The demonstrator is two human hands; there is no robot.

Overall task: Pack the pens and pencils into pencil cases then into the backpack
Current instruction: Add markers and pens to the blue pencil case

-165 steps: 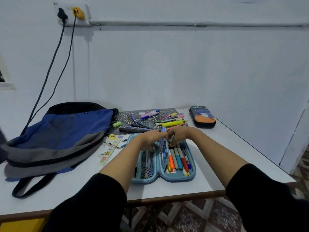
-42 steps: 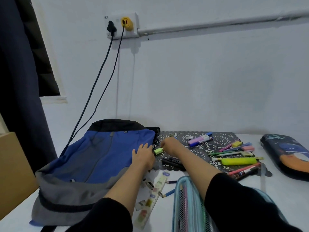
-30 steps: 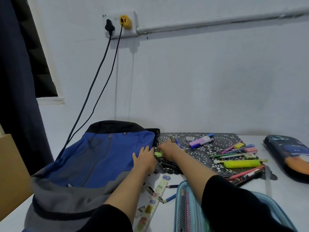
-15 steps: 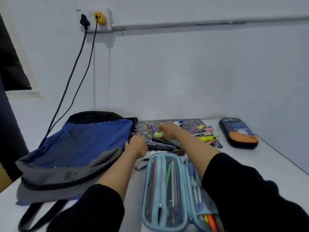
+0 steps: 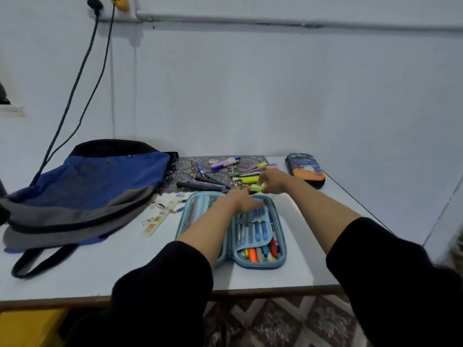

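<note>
Pale-green item [image 5: 257,188] is being pinched by the right hand [image 5: 274,181] just beyond the open light-blue pencil case [image 5: 253,262], where the left hand [image 5: 238,200] is resting extended fingers; the backpack [image 5: 95,186] is lying to its left.

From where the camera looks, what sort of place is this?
Probably a study corner in a home. A white table stands against a plain wall with a socket and plugged cables. A backpack, an open pencil case and loose pens lie on it. The right hand holds a small green item.
</note>
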